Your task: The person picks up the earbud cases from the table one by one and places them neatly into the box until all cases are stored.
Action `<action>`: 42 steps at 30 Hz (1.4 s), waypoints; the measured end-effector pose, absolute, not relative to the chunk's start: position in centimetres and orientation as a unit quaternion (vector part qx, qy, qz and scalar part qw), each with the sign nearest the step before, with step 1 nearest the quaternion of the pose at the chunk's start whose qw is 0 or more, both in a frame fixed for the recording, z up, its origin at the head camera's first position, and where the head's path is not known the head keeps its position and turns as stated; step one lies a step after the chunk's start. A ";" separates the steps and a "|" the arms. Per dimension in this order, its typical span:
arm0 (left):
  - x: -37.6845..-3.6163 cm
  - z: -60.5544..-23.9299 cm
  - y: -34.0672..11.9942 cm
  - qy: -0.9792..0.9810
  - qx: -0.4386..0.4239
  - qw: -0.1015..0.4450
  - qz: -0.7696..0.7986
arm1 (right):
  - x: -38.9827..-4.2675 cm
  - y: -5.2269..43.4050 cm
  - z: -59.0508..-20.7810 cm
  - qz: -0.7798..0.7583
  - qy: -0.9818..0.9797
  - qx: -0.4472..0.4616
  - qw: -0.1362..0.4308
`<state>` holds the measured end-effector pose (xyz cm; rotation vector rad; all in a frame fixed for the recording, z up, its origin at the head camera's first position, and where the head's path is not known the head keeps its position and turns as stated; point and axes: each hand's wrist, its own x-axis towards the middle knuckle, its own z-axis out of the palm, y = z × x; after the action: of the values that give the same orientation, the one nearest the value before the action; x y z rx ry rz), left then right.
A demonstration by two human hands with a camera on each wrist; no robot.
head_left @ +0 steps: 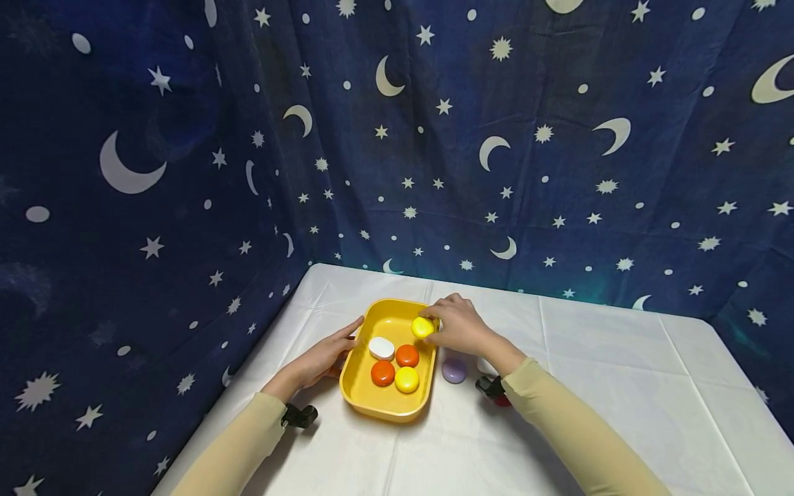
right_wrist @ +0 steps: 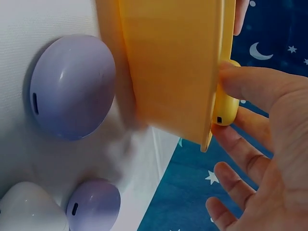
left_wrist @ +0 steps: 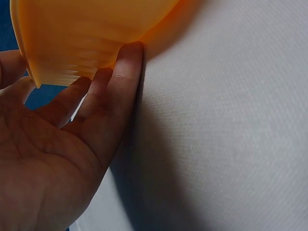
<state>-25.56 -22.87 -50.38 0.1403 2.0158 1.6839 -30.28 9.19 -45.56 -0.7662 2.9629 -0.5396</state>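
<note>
- The right hand (head_left: pixel 462 325) is pinching a small yellow case (head_left: pixel 423 327) with its thumb and fingers, so its grip is grasping that case.
- It is holding the yellow case right over the far right rim of the yellow tray (head_left: pixel 366 399).
- The left hand (head_left: pixel 322 358) is resting flat against the left wall of the tray, with straight fingers (left_wrist: pixel 126 72) touching it. Its grip is released and is holding nothing.
- The tray is sitting on the white counter (head_left: pixel 589 386) between the two hands.
- Inside the tray, a white case (head_left: pixel 381 348), an orange case (head_left: pixel 406 355), a second orange case (head_left: pixel 382 373) and another yellow case (head_left: pixel 406 379) are lying close together.
- A purple case (head_left: pixel 454 370) is lying on the counter just beside the tray's right wall, under the right wrist.
- The right wrist view is showing a smaller purple case (right_wrist: pixel 94 204) and a white one (right_wrist: pixel 29 209) near it too.
- A dark blue cloth (head_left: pixel 558 138) with moons and stars is hanging behind the counter.
</note>
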 end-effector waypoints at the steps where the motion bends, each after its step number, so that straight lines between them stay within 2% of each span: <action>1: -25.6 -50.4 -22.9 0.741 0.051 0.253 0.620 | -30.3 9.1 -45.6 -0.172 0.954 -0.244 0.019; 9: -25.5 -50.3 -22.8 0.738 0.052 0.253 0.623 | -30.2 8.9 -45.4 -0.161 0.958 -0.234 0.028; 23: -25.5 -50.3 -22.8 0.740 0.047 0.255 0.621 | -30.0 10.6 -44.6 -0.205 0.950 -0.237 -0.006; 33: -25.5 -50.2 -22.7 0.743 0.046 0.256 0.617 | -29.1 13.0 -43.8 -0.232 0.940 -0.249 -0.038; 42: -25.5 -50.3 -22.8 0.748 0.050 0.247 0.613 | -28.1 15.8 -43.6 -0.248 0.941 -0.229 -0.040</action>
<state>-25.46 -22.81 -50.28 0.1351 2.0404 1.6722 -28.13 15.83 -43.63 -0.7374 3.0326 -0.7989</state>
